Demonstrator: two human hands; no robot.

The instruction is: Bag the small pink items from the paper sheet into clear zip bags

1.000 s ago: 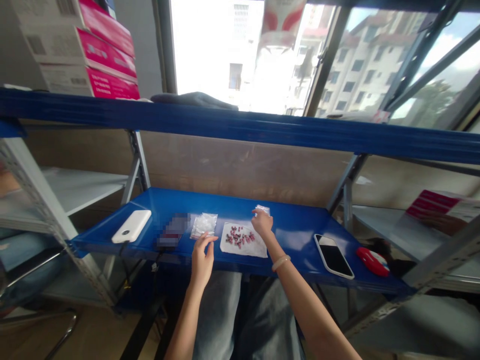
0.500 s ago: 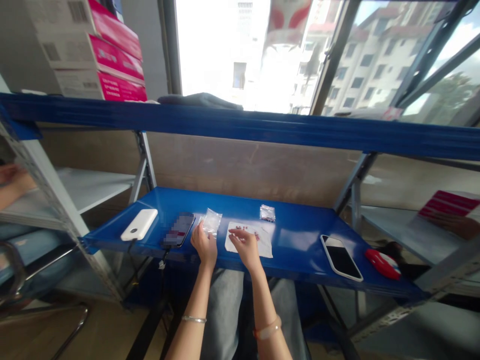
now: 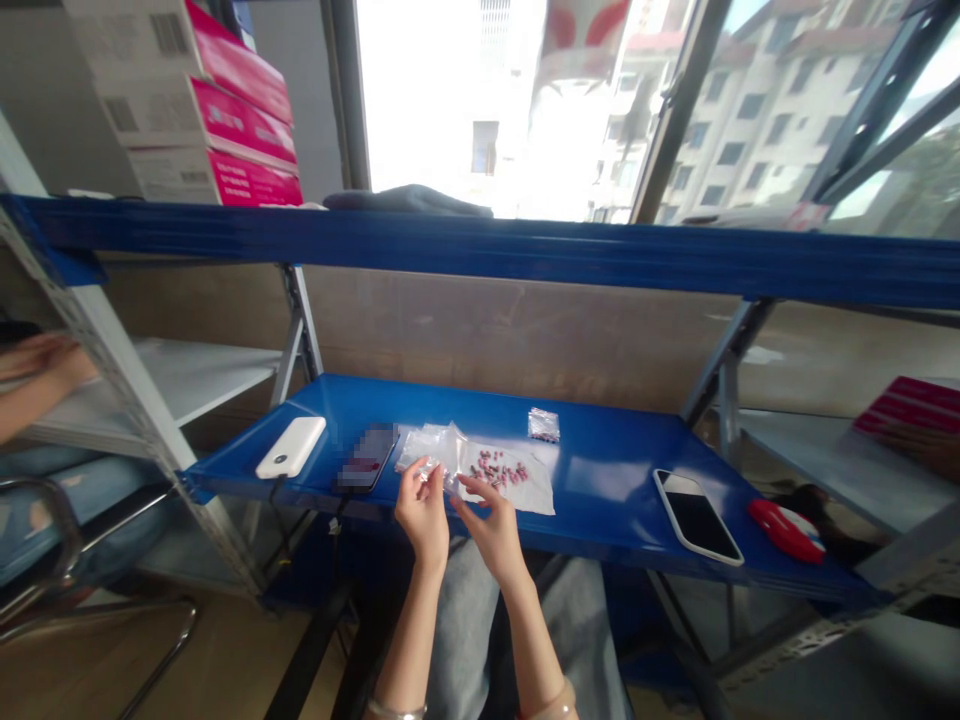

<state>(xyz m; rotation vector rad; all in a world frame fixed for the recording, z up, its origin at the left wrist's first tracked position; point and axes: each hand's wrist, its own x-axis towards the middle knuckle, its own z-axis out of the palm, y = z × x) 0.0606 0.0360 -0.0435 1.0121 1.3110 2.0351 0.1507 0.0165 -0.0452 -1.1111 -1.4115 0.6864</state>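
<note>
My left hand [image 3: 424,515] is closed, with a small clear plastic bag [image 3: 451,478] pinched at the fingertips above the near edge of the blue table. At the bag's right side, the thumb and forefinger of my right hand [image 3: 491,525] are pinched together on its edge; anything small between them is hidden. Just beyond my right hand lies a white sheet [image 3: 538,490], with several small dark-red bead-like pieces [image 3: 499,468] scattered on it. More clear plastic bags [image 3: 424,445] lie flat behind my left hand.
A filled clear packet [image 3: 544,425] lies farther back on the blue table [image 3: 600,450]. To the left are a dark phone [image 3: 371,460] and a white power bank [image 3: 292,447]. A white-framed phone [image 3: 697,517] and a red-and-white object [image 3: 786,530] lie right. Other people's hands show at both sides.
My right hand has come from over the sheet to the plastic bag. My left hand has brought the bag nearer to it. More of the red pieces are uncovered now.
</note>
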